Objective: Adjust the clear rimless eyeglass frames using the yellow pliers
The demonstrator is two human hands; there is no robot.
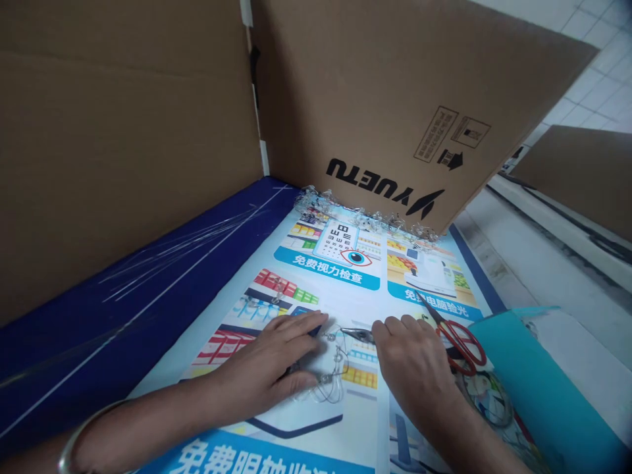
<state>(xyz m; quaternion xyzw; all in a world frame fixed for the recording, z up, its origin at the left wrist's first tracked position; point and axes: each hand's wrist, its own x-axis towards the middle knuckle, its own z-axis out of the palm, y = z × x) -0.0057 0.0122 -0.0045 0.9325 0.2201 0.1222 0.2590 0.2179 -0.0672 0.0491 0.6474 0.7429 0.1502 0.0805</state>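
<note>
My right hand (412, 359) is wrapped round a pair of needle-nose pliers (358, 334). Their thin jaws point left and meet a fine wire near a small clear bead. My left hand (284, 359) lies beside the beaded wire (338, 359), fingers stretched out and thumb apart; fingertips and thumb reach its edge. Loops of thin wire with clear beads lie between the two hands on a printed poster sheet (363, 306). Whether the left fingertips press on the wire is hard to see. Red-handled scissors (461, 345) lie just beyond my right hand, blades pointing away.
Two brown cardboard panels (375, 99) stand upright at the back and left. A row of clear beaded wire pieces (375, 220) lies along the poster's far edge. At the right are a turquoise box (538, 368) and a coil of wire (494, 401). Dark blue cloth (162, 289) shows at left.
</note>
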